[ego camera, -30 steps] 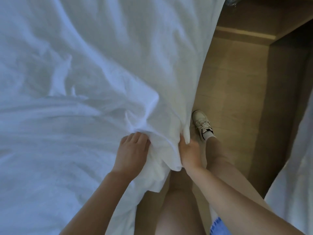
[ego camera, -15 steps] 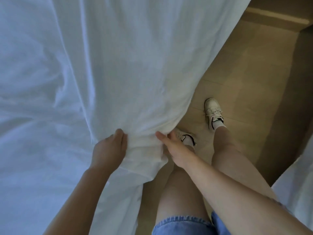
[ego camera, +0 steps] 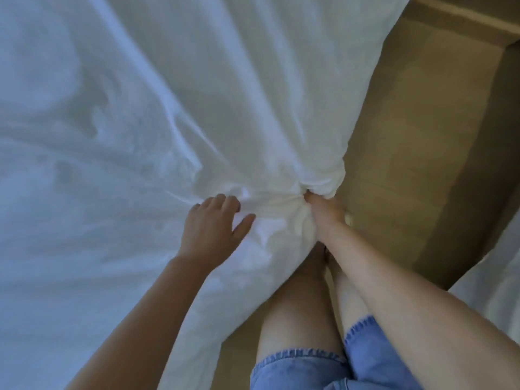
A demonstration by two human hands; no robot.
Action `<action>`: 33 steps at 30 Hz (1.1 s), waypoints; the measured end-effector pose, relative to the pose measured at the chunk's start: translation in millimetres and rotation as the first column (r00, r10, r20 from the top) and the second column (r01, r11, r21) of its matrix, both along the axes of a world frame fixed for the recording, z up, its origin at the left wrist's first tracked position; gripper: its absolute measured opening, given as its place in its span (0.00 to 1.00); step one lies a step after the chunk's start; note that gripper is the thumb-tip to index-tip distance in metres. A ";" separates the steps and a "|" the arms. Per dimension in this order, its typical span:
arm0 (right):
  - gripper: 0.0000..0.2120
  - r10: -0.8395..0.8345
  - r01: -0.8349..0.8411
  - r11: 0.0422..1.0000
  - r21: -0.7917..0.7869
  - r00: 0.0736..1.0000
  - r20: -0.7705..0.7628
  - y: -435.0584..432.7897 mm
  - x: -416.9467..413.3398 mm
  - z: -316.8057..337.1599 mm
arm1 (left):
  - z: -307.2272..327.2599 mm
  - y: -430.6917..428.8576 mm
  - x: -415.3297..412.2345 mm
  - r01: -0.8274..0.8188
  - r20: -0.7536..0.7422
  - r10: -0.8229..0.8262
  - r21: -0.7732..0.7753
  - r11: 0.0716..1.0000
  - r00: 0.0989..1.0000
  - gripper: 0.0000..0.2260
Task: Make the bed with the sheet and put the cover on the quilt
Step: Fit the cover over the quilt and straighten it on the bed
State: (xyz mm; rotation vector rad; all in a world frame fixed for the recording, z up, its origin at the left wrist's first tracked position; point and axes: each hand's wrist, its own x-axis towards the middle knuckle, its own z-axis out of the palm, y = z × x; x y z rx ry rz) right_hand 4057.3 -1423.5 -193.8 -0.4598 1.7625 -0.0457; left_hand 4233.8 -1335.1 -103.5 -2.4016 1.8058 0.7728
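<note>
Two grips on the white sheet point(ego camera: 140, 122), which covers the bed and hangs over its edge. Left grip point(ego camera: 213, 225) — fingers spread, flat on the cloth. Right grip point(ego camera: 323, 211) — clenched around a bunched fold above the wooden floor point(ego camera: 408, 136).

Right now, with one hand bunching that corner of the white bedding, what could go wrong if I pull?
1. Only the right hand grips the bunched corner of the white bedding. The left hand lies open on it, so a pull may drag it askew.
2. The edge hangs beside the legs, close to the floor, and could get trodden on.
</note>
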 end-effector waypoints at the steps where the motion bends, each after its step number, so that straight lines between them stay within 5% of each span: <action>1: 0.08 0.017 -0.017 0.999 0.050 1.000 0.009 -2.7 1.7 -7.5 | -5.0 13.8 0.7 0.075 0.019 -0.076 0.045 0.996 0.997 0.21; 3: 0.15 0.059 -0.061 0.997 0.049 0.998 0.031 1.8 4.4 -18.1 | -14.9 45.6 1.3 0.150 0.071 -0.165 0.179 0.972 0.984 0.24; 6: 0.25 -0.022 0.009 0.997 0.074 0.984 0.175 16.9 2.7 -10.8 | -31.1 83.2 0.5 0.086 0.162 -0.124 0.225 0.971 0.979 0.15; 9: 0.37 -0.113 0.046 0.986 0.157 0.885 0.453 43.4 -7.5 -3.2 | -41.8 94.8 -3.9 -0.041 0.125 0.031 0.085 0.996 0.992 0.15; 11: 0.28 -0.079 0.009 0.993 0.122 0.808 0.584 68.0 -11.9 0.7 | -40.1 91.4 -16.6 -0.119 0.045 0.121 -0.029 0.992 0.992 0.14; 14: 0.19 0.033 -0.042 0.999 -0.001 0.755 0.654 94.5 -7.8 8.2 | -42.1 93.6 -44.7 -0.025 -0.007 0.025 -0.083 0.996 1.000 0.21; 16: 0.15 0.045 0.002 0.997 -0.081 0.813 0.581 102.3 -3.7 12.4 | -48.0 96.5 -53.4 0.015 0.021 -0.013 -0.093 0.996 1.000 0.27; 20: 0.06 -0.016 0.092 0.978 -0.186 0.927 0.375 107.0 -6.3 18.5 | -53.0 83.6 -61.3 -0.062 0.045 0.069 -0.128 0.990 0.997 0.17; 24: 0.15 -0.152 0.189 0.974 -0.122 0.952 0.266 125.6 -20.4 17.5 | -41.8 76.2 -65.2 0.095 0.050 -0.091 -0.092 0.991 0.995 0.13; 29: 0.21 -0.060 0.108 0.993 -0.052 0.827 0.560 141.7 -32.5 17.1 | -14.6 88.9 -58.4 -0.181 -0.162 0.143 -0.255 0.950 0.976 0.13; 33: 0.17 0.101 -0.003 0.991 -0.132 0.659 0.746 158.3 -27.5 20.7 | 10.2 136.8 -48.4 -0.436 -0.292 0.410 -0.027 0.900 0.864 0.20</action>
